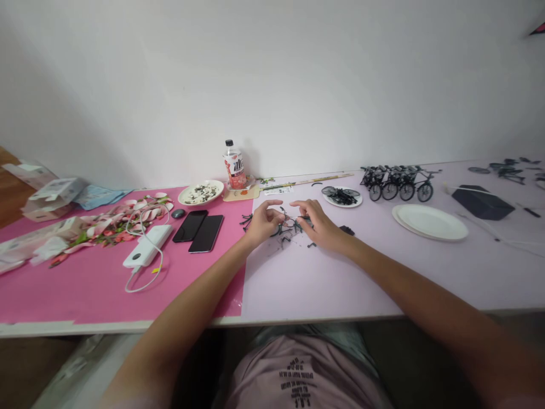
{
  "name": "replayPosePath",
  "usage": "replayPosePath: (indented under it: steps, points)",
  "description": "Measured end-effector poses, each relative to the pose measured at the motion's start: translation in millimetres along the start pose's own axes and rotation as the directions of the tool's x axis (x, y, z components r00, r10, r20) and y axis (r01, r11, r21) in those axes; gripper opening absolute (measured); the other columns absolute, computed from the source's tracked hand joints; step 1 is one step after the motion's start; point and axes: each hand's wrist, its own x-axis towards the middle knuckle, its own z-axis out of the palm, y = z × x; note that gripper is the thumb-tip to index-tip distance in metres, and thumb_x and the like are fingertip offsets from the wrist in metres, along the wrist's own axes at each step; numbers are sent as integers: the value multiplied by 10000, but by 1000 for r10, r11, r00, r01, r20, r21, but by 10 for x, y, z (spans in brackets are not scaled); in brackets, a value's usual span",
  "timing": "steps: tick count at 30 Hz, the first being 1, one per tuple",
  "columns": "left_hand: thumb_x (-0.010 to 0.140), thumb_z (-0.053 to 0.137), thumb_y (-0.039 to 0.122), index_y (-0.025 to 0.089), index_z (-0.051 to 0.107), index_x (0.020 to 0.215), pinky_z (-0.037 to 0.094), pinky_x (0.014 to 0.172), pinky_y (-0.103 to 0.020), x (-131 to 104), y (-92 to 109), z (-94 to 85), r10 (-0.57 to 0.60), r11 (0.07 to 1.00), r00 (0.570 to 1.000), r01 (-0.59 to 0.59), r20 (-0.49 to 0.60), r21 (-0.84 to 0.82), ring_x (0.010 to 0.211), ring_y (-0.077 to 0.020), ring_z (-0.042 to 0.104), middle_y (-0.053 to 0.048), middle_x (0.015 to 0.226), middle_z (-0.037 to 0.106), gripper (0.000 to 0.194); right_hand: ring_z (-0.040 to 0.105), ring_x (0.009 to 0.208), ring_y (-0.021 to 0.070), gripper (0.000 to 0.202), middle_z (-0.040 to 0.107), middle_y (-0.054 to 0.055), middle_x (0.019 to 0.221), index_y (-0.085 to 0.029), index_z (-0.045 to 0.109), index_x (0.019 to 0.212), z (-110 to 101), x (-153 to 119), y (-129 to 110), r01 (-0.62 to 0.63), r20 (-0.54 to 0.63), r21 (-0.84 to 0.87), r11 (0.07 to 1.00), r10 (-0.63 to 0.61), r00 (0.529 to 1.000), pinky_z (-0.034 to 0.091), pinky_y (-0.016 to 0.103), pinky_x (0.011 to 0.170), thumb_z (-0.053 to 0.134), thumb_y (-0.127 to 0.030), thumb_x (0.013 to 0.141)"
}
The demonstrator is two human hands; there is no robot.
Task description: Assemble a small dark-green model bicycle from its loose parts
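Observation:
Over the lilac part of the table, my left hand [264,223] and my right hand [318,225] face each other a short way apart. Thumb and fingers are bent together on both, in a pinch. A thin, small piece seems to run between the fingertips, too fine to name. Beneath and around them lie small dark green and black model bicycle parts [284,243], partly covered by the fingers. A little black piece [347,230] rests just right of my right hand.
Finished-looking model bicycles [400,184] stand in a row at the back right. Nearby are a plate of black parts [360,200], stacked white plates [438,223] and a dark block [483,201]. Leftward are a bottle [236,167], a bowl [201,193], phones [206,234] and a power bank [147,247].

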Motion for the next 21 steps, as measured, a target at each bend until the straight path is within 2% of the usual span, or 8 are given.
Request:
replayPosePath:
  steps: [4, 10, 12, 21]
  points:
    - [842, 809, 285, 156, 562, 1222, 541, 715, -278, 4, -3, -3, 0, 1000, 1000, 0, -1, 4, 732, -169, 731, -13, 743, 730, 471, 512, 989, 266, 340, 521, 77, 1012, -269, 498, 1398, -2, -11, -17, -22, -2, 3, 1000, 22, 1000, 472, 430, 914, 435, -252, 1065]
    - [831, 835, 304, 167, 562, 1214, 553, 755, -294, 12, -51, 8, 26, 1000, 999, -26, 19, -7, 794, -187, 753, -19, 762, 741, 490, 574, 891, 235, 316, 575, 66, 979, -235, 536, 1357, 10, -16, -35, -209, -17, 83, 974, 211, 977, 493, 395, 857, 388, -363, 1109]
    - [826, 838, 309, 168, 560, 1213, 552, 751, -296, 13, -61, 13, 30, 1000, 999, -30, 25, -9, 822, -199, 761, -27, 772, 748, 497, 577, 859, 226, 309, 586, 61, 969, -233, 542, 1345, 19, -17, -28, -231, -11, 101, 968, 233, 972, 498, 383, 829, 389, -356, 1107]
    - [837, 838, 339, 170, 568, 1218, 549, 744, -293, -5, -50, 7, 5, 1000, 1000, -5, 26, -5, 813, -195, 764, -53, 850, 774, 496, 557, 984, 252, 298, 543, 78, 1021, -257, 523, 1348, 59, -37, 41, -92, -50, 38, 995, 94, 994, 502, 403, 897, 476, -255, 1054]
